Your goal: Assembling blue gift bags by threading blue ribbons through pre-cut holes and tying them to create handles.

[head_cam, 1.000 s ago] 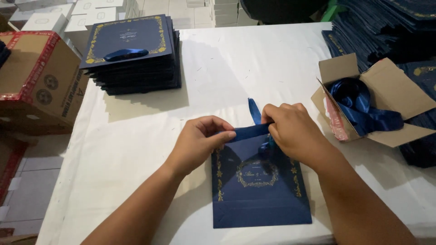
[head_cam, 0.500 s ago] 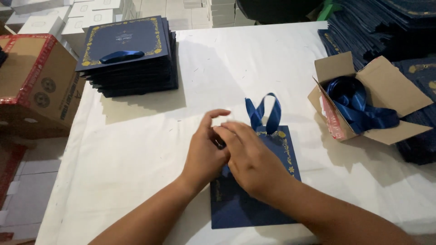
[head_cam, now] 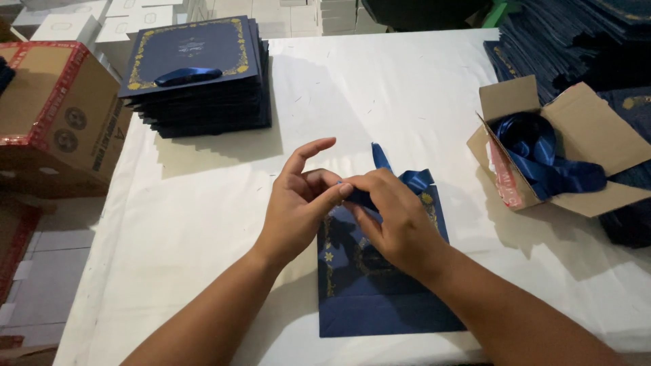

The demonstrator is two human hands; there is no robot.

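Pinching a soft, slippery blue satin ribbon, both the left hand and right hand grip near its ends, above the stiff navy paper bag.

Bright overhead light whitens the tablecloth, casting soft shadows; focus sharp, corners dimmer.

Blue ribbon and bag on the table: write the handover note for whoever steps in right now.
Left hand: fingers pinch the blue ribbon at the top edge of the navy bag.
Right hand: grip closed on the same ribbon, lying over the bag's upper half.
The bag lies flat on the white table.
Done: stack of finished bags, the top one with its ribbon on, at the far left.
Left: this ribbon is not yet tied; more ribbon sits in the open cardboard box at right.
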